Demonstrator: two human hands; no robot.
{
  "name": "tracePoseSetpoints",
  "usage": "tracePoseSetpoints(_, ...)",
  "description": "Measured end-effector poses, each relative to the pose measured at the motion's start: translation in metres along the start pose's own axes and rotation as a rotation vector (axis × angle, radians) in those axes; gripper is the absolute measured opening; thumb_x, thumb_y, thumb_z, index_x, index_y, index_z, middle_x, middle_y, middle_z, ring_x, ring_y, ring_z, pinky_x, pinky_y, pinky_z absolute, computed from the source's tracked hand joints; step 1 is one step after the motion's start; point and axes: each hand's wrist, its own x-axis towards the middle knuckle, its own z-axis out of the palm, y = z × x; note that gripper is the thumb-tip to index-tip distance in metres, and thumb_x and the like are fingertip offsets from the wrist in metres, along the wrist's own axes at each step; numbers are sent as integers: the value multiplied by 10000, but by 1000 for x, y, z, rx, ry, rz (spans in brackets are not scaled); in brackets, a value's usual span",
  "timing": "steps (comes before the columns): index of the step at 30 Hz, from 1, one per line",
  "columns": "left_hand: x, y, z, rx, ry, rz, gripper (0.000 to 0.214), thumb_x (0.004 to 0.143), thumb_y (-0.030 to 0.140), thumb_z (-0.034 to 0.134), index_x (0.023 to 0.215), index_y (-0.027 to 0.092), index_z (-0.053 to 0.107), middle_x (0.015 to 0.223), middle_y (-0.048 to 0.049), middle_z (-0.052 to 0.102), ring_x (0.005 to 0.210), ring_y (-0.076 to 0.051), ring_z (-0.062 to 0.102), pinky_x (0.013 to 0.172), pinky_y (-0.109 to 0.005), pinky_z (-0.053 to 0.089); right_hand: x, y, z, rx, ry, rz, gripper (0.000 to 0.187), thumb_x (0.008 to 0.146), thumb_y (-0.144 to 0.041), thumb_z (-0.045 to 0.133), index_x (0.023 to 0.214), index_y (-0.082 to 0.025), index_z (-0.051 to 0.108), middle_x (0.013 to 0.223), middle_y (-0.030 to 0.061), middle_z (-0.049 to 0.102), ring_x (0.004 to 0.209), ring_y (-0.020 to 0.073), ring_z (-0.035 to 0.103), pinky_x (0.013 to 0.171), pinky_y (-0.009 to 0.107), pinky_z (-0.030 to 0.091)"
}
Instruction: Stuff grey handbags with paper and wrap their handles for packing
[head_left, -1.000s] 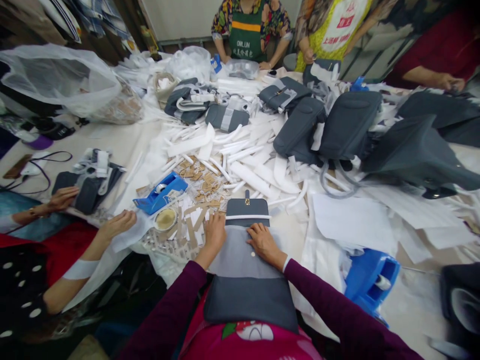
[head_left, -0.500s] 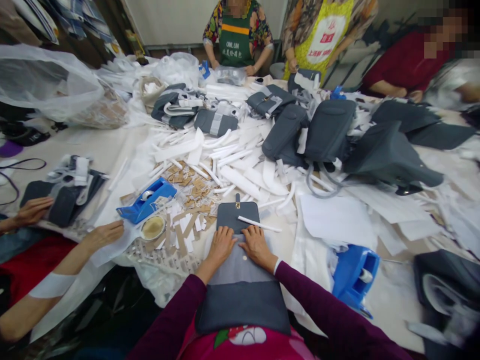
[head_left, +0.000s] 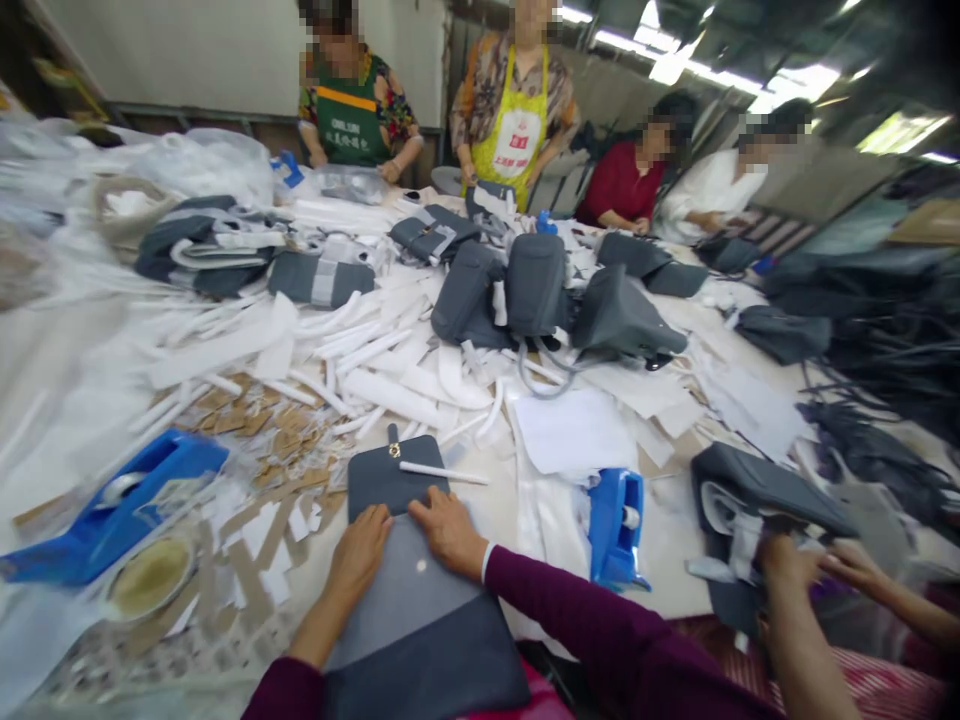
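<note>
Head view tilted upward; left hand (head_left: 360, 562) and right hand (head_left: 448, 532), fingers spread flat, pressed grey leather handbag (head_left: 405, 610) at lower centre of frame (apparently to keep it steady).

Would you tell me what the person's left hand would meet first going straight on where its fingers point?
Probably the dark grey bag flap with the gold clasp, right ahead of the left hand; depth is unclear, so they may already touch.

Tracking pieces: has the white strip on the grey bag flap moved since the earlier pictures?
Yes: the white strip slid right, now jutting past the right edge of the grey flap.
</note>
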Motion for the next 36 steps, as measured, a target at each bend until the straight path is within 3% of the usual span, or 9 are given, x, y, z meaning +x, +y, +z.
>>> tracePoseSetpoints(8,2,-7,-7,168,-117,-180,373,969,283,194,1059,170,538,1105,-105,662,1019,-215,634,859,-318,454,3,8,3,-11,-13,72,242,971,-304,331,1058,-241,547,925,52,596,846,215,521,770,377,359)
tracePoseSetpoints(11,0,-6,-20,314,-211,-269,406,970,295,184,1046,169,563,948,-101,705,885,-262,674,745,-370,478,4,9,1,-10,-32,55,236,959,-270,331,1052,-241,546,916,57,615,838,220,539,759,381,372)
tracePoseSetpoints(16,3,7,-31,634,31,-288,363,915,164,283,1029,181,627,1067,-108,669,1020,-306,599,795,-440,456,6,13,4,-27,-38,46,228,933,-268,355,1052,-239,547,917,64,633,816,234,564,750,405,394)
tracePoseSetpoints(18,6,19,-24,575,91,-154,389,893,109,307,1113,205,612,1161,-85,635,1080,-266,562,875,-407,434,8,14,7,-18,-37,59,231,935,-280,357,1055,-237,550,924,70,639,825,242,571,755,416,398)
tracePoseSetpoints(21,4,39,-2,288,43,-5,351,906,184,390,1206,202,572,1228,-87,593,1111,-236,539,912,-361,428,9,12,7,21,-35,80,224,944,-293,362,1057,-220,540,947,72,648,851,252,580,775,424,401)
tracePoseSetpoints(24,-6,51,18,153,46,-10,374,896,265,466,1260,212,537,1256,-102,571,1139,-262,510,971,-421,385,7,11,2,62,-35,131,205,951,-312,400,1057,-187,523,977,71,654,886,242,583,797,400,399)
tracePoseSetpoints(28,-21,54,25,119,108,-6,427,887,297,507,1309,228,491,1262,-108,547,1170,-273,465,1031,-467,306,-9,20,-2,73,-41,180,156,942,-274,447,1028,-180,536,1014,78,642,944,230,571,809,360,377)
tracePoseSetpoints(33,-26,54,23,78,115,-32,454,872,304,541,1315,249,460,1267,-91,518,1175,-267,433,1049,-474,268,-35,62,-10,-26,-1,379,186,941,-189,401,915,-168,584,850,97,635,825,225,571,715,325,364)
tracePoseSetpoints(36,-27,55,24,54,114,-39,458,869,317,546,1312,252,449,1266,-87,509,1178,-267,419,1058,-476,246,-30,84,-18,-23,64,361,173,894,-109,430,982,-150,573,948,120,618,903,230,547,754,321,370)
